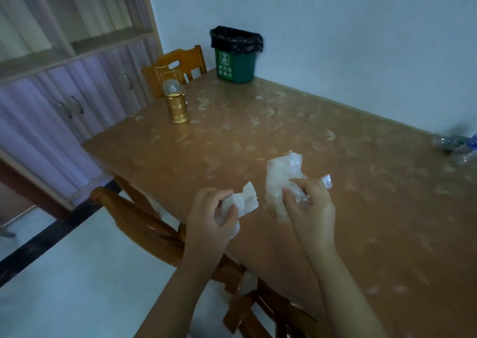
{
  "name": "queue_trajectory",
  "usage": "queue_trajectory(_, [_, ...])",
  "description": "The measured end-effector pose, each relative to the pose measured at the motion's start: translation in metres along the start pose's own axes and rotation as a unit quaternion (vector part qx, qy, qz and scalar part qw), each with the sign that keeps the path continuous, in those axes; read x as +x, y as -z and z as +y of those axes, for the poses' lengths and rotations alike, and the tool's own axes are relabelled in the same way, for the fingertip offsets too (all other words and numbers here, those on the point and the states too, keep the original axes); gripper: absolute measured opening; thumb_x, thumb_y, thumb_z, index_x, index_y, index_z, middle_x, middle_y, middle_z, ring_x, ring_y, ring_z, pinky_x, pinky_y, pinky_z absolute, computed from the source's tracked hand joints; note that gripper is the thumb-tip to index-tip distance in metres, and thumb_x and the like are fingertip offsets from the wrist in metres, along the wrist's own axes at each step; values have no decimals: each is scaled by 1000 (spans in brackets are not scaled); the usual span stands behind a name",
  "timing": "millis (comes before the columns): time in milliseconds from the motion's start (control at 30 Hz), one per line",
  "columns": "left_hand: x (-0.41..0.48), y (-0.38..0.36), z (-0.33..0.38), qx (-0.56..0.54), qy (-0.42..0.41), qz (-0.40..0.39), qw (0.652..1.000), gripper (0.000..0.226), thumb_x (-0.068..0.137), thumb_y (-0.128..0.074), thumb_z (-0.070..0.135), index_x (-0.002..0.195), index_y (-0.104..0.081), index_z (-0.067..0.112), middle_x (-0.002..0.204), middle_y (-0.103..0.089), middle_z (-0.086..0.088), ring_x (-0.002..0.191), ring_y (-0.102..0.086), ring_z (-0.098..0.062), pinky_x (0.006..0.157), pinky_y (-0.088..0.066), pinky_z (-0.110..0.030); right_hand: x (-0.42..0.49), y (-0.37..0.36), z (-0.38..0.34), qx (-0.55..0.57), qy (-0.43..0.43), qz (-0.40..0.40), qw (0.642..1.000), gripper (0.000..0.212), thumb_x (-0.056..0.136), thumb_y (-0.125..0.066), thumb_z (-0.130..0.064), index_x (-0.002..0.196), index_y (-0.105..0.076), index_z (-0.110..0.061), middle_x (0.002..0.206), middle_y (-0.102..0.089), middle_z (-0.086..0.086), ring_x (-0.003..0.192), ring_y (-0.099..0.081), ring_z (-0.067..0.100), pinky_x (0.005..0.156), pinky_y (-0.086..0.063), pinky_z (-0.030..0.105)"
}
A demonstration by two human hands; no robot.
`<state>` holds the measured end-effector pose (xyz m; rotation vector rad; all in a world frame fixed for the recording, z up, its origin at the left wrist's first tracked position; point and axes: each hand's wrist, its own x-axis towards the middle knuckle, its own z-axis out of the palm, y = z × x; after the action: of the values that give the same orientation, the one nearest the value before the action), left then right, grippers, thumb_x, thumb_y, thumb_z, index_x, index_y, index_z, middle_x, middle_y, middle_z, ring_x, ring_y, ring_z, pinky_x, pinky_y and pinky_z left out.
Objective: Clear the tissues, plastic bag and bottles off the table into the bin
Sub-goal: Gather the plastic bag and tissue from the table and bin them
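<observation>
The left hand [216, 216] is closed around a crumpled white tissue [245, 201], fingers curled over the wad with a loose flap sticking out toward one o'clock past the thumb. The right hand [307, 203], just beside it at three o'clock, pinches a clear plastic bag [281, 180] that billows up and away toward eleven o'clock of that hand, with a small corner poking out on its far side. Both loads look lifted over the near edge of the table [335, 247], though whether the bag's lower end brushes the surface I cannot tell. Tissue is featherlight and soft, so a full fist suits it best; loose flaps may tear or drift if only a corner is pinched. The bag is thin, slick and springy; it will likely uncrumple and catch air, so balling it tight in the palm would keep it from slipping. Further out, at twelve o'clock, a green bin [236, 64] with a black liner stands on the table's far corner against the wall, well apart from both hands. At ten o'clock a gold lantern [176, 103] stands near a wooden chair [178, 66]. At about two o'clock, at the picture's right edge, blurred plastic bottles [458, 146] lie on the table, not yet cleared; empty ones would be light but roll easily, so gripping around the body seems wisest.
</observation>
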<state>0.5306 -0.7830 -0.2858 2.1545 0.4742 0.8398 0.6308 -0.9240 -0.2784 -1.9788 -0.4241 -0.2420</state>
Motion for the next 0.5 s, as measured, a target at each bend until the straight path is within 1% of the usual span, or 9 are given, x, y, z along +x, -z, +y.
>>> queue_trajectory(100, [2, 27, -8, 10, 29, 32, 999, 22, 80, -68, 11, 98, -61, 22, 97, -52, 12, 95, -46, 14, 73, -38, 1, -2, -19, -23, 10, 34, -26, 999, 14, 78, -64, -12, 92, -65, -15, 93, -60, 0, 91, -54, 18, 71, -35, 1])
queue_trajectory(200, [6, 57, -21, 28, 54, 63, 996, 19, 80, -68, 10, 98, -63, 15, 98, -53, 7, 85, -51, 8, 69, -39, 2, -5, -47, -48, 20, 56, -57, 997, 14, 78, -65, -9, 91, -65, -14, 94, -60, 0, 93, -55, 17, 72, -35, 1])
queue_trajectory(267, [10, 80, -33, 31, 74, 77, 994, 19, 79, -68, 9, 97, -63, 15, 98, -54, 8, 83, -50, 6, 65, -41, 0, -9, -71, -64, 25, 76, -70, 994, 15, 77, -66, -9, 90, -65, -15, 93, -60, -1, 94, -55, 17, 73, -37, 4])
queue_trajectory(300, [12, 92, -41, 29, 89, 82, 992, 20, 80, -67, 9, 95, -61, 20, 97, -53, 10, 83, -50, 6, 64, -40, -1, -11, -85, -72, 33, 84, -78, 993, 14, 78, -66, -11, 90, -64, -16, 93, -60, -1, 93, -56, 18, 74, -39, 9])
queue_trajectory(367, [15, 118, -60, 18, 116, 95, 989, 24, 81, -66, 10, 93, -55, 28, 95, -52, 15, 84, -50, 6, 65, -39, -2, -18, -116, -89, 59, 86, -104, 989, 14, 79, -65, -19, 92, -63, -20, 94, -59, -2, 92, -57, 20, 77, -48, 28])
queue_trajectory(400, [18, 133, -72, 14, 124, 103, 987, 25, 81, -66, 11, 92, -54, 30, 94, -52, 15, 84, -50, 5, 65, -40, -3, -22, -133, -99, 63, 89, -114, 987, 16, 77, -66, -22, 93, -63, -22, 95, -59, -3, 91, -57, 19, 76, -50, 35])
queue_trajectory(433, [21, 149, -84, 14, 131, 110, 985, 25, 81, -67, 12, 92, -54, 30, 94, -53, 13, 84, -50, 4, 65, -40, -6, -26, -151, -109, 55, 102, -115, 987, 19, 75, -71, -20, 92, -63, -22, 94, -58, -4, 90, -57, 19, 74, -51, 35])
queue_trajectory(500, [28, 184, -110, 20, 141, 123, 982, 24, 81, -67, 12, 93, -54, 29, 95, -54, 10, 83, -51, 2, 67, -38, -10, -33, -187, -132, 23, 138, -112, 984, 25, 70, -77, -12, 90, -63, -19, 90, -57, -4, 86, -57, 18, 70, -48, 26])
